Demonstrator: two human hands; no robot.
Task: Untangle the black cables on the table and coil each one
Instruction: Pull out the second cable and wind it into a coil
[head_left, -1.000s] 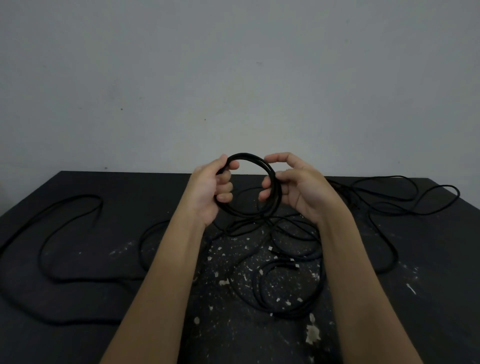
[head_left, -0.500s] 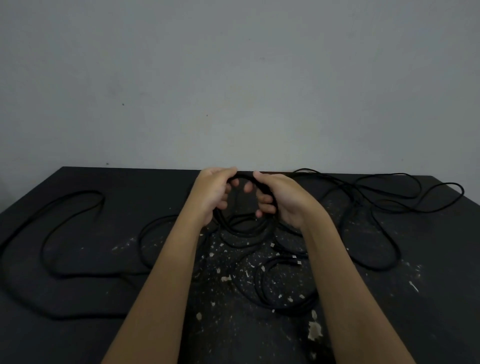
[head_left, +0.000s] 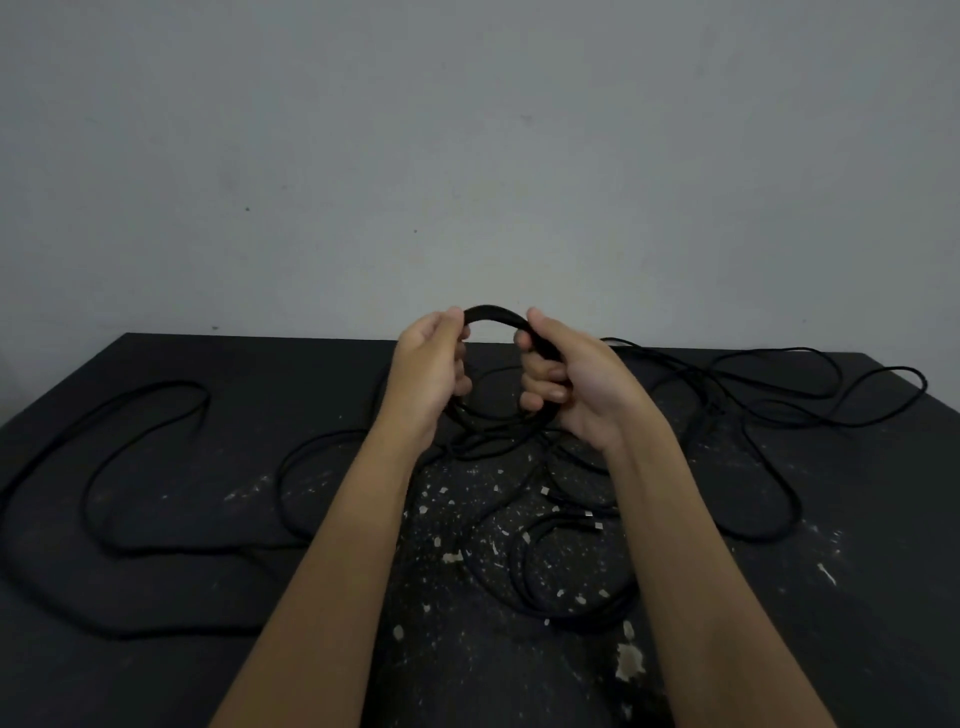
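Both hands' fingers (head_left: 540, 371) are curled around the black cable coil (head_left: 493, 313), raised upright above the table (head_left: 182, 675).

No text, label, brand, number or sign can be read. The black cables (head_left: 493, 312), the dark table (head_left: 156, 675) beneath them and the plain grey wall (head_left: 467, 156) behind the table carry no legible marking. The pale flecks (head_left: 628, 660) on the table form no letters.

Bare left forearm (head_left: 337, 545), bare right forearm (head_left: 691, 545)
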